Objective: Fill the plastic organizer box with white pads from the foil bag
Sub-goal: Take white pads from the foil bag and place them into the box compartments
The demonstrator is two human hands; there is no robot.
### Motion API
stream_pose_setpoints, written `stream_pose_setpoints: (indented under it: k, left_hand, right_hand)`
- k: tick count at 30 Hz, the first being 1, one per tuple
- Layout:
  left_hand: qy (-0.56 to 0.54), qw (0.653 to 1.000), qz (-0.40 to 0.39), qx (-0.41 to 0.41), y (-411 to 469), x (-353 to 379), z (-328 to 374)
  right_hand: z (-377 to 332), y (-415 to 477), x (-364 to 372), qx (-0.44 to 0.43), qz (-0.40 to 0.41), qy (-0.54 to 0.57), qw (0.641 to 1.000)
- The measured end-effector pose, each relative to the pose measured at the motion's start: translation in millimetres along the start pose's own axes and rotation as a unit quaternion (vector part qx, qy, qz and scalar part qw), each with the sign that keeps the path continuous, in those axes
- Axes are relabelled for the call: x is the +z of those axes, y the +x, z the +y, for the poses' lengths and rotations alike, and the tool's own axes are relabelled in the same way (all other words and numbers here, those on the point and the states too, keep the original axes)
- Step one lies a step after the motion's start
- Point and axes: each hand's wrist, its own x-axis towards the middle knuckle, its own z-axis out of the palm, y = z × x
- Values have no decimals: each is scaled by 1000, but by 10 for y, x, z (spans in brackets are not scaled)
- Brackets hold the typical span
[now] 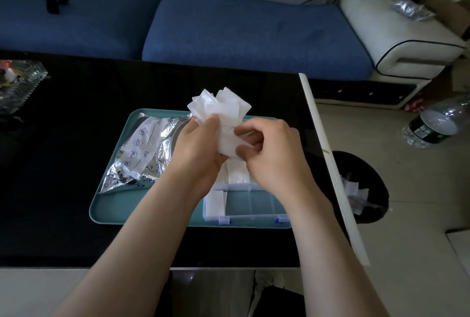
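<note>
White pads (223, 113), a crumpled bunch, are held above the far right part of the teal tray (106, 212), over the plastic organizer box (254, 204).

Left hand (197, 148): fingers and thumb curled round the left side of the bunch, gripping it.

Right hand (273, 153): fingers curled, thumb and fingertips pinching the lower right part of the bunch. The upper ends of the pads fan out above both hands.

Organizer box: lies at the near right corner of the tray, partly hidden by the forearms. A flat loaded pad (216, 202) sits in its near left compartment, and more white material shows in the far compartments.

Foil bag (142, 148): lies crumpled on the left half of the tray, just beside the left hand.

Tray: rests on a black table (76, 215). A black bin (363, 189) holding white scraps stands on the floor to the right.
</note>
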Motion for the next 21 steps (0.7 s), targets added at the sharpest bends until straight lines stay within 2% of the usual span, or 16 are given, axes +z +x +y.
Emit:
stream_pose_setpoints:
  k: [4,7,10,16,21]
  left_hand:
    - [0,1000,14,-2,11,-10,12]
    - [20,999,21,-20,19,-24,35]
    - [61,997,7,-46,12,-16,51]
    - [93,993,-38,-68,-34,27,27]
    - [89,992,-52,-73,-76,41,41]
  right_hand:
    - [44,14,-52,35,10,-4,999]
    - [78,35,-93,61,67,64,994]
    - [59,54,-94,52,71,111,990]
    - [53,68,-37,19,53,65,996]
    - [68,70,-12,-12,77,9,997]
